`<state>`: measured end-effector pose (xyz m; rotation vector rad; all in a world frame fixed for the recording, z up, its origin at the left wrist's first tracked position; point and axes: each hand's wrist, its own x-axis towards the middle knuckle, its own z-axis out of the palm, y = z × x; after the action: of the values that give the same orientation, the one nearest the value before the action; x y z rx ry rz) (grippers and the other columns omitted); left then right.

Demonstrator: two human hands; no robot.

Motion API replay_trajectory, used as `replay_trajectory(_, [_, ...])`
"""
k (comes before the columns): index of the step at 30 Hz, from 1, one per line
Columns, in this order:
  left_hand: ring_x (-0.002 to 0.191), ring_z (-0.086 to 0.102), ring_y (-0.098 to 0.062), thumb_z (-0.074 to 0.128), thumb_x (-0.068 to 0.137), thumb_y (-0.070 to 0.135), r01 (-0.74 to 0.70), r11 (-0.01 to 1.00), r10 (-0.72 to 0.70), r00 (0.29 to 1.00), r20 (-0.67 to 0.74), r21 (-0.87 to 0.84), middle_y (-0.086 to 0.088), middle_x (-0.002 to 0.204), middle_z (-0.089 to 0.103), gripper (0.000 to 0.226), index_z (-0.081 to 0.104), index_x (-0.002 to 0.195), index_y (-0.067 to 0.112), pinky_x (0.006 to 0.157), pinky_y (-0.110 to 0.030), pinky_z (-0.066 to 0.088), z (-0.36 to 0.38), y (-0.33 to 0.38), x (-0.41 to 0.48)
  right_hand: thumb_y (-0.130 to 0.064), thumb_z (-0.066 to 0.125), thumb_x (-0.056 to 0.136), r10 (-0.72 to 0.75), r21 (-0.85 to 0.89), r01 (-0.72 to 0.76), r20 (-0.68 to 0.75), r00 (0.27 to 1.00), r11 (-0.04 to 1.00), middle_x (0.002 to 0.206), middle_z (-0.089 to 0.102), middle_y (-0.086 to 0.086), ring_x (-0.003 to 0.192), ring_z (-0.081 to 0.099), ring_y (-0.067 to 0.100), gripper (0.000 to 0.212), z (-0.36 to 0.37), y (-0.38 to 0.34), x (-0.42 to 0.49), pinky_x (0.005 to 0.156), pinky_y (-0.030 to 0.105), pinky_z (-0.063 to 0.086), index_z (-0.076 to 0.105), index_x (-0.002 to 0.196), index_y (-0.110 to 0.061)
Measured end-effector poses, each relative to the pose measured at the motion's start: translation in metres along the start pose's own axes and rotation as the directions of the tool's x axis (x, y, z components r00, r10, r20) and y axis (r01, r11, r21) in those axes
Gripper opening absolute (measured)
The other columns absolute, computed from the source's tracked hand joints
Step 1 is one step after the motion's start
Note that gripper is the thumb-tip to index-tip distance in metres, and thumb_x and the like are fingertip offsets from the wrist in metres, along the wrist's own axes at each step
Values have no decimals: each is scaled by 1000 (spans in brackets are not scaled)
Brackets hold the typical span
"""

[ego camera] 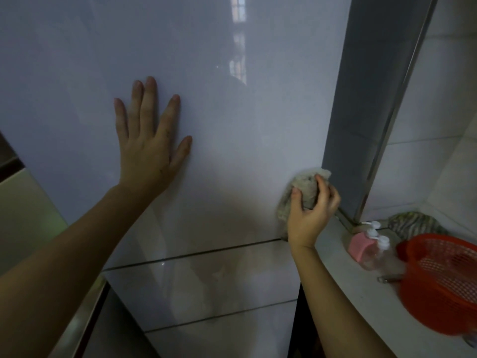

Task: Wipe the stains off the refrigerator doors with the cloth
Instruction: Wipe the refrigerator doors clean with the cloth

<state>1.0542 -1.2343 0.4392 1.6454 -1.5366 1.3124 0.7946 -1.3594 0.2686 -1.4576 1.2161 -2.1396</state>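
Cloth point(304, 188) at door's point(232, 125) right edge

The pale grey refrigerator door point(232, 125) looks glossy and smooth; the crumpled beige cloth point(304, 192) looks rough and fuzzy; the red plastic mesh basket point(444, 285) is shiny.

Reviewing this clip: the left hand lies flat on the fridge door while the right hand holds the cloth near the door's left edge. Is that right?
Not quite. The head view shows the right hand holding the cloth near the door's right edge, not the left. The rest stands: the left hand lies flat on the door.
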Motion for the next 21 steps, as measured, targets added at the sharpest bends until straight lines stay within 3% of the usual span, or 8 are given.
replay_trajectory(6, [155, 12, -41, 42, 103, 46, -2, 1000, 2, 1000, 12, -10, -26, 164, 16, 64, 31, 156, 11, 125, -60, 8, -5, -7, -5, -18, 80, 85, -176, 8, 177, 118, 977, 984, 130, 47, 17, 126, 49, 30, 46, 10, -21, 5, 110, 22, 40, 67, 129, -9])
replay_trajectory(10, [156, 9, -38, 41, 103, 46, 74, 997, -73, 997, 25, -11, -23, 166, 13, 63, 30, 156, 12, 126, -59, 6, -13, -24, -22, -29, 80, 85, -351, 24, 352, 163, 922, 936, 129, 49, 18, 123, 50, 32, 49, 26, -56, 27, 106, 41, 47, 68, 128, -10])
replay_trajectory(13, [156, 9, -37, 42, 102, 45, 145, 989, -145, 989, 19, 2, -23, 166, 13, 63, 31, 155, 12, 126, -58, 6, -19, -44, -40, -47, 75, 87, -461, 52, 459, 167, 872, 887, 129, 50, 15, 122, 50, 31, 54, 47, -92, 46, 102, 50, 48, 69, 127, -11])
replay_trajectory(17, [156, 12, -37, 44, 101, 44, 205, 979, -206, 979, 9, 14, -22, 166, 15, 64, 33, 155, 11, 125, -59, 9, -22, -63, -62, -56, 67, 90, -629, 85, 626, 186, 755, 775, 127, 55, 18, 120, 52, 32, 56, 77, -148, 58, 101, 40, 41, 71, 124, -12])
replay_trajectory(21, [155, 15, -37, 44, 101, 44, 289, 957, -289, 957, -10, 2, -21, 166, 17, 63, 34, 154, 12, 126, -55, 12, -22, -78, -79, -47, 73, 89, -766, 111, 770, 259, 588, 629, 125, 61, 15, 114, 55, 31, 44, 106, -186, 49, 95, 40, 42, 73, 121, -17])
